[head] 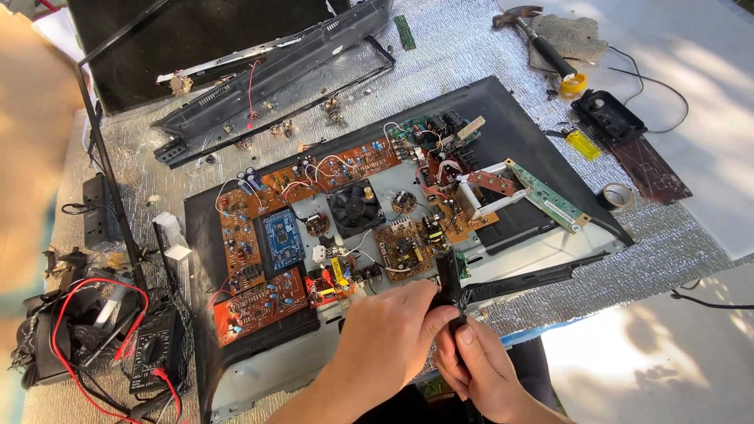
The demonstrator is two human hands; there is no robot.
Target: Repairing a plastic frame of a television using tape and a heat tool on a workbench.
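From the head camera, looking down: both hands meet at the near edge of the opened chassis (503, 259). The left hand (393, 326) and the right hand (479, 365) each have their grip closed on the same thing, a narrow black plastic strip (542, 276) that runs from their fingers out to the right along the chassis edge, with a short upright stub just above the fingertips. The strip looks light and thin, stiff along its length but likely to flex or snap if bent hard; pinching it close to the joint, as both hands do, seems the safest hold.

Just beyond the hands lie brown circuit boards (251, 235), a blue board (283, 235) and a small black fan (355, 208), wired and likely fragile. A multimeter (157, 345) with red leads sits at left on the foil-covered table (455, 55); a hammer (542, 39) lies far off.
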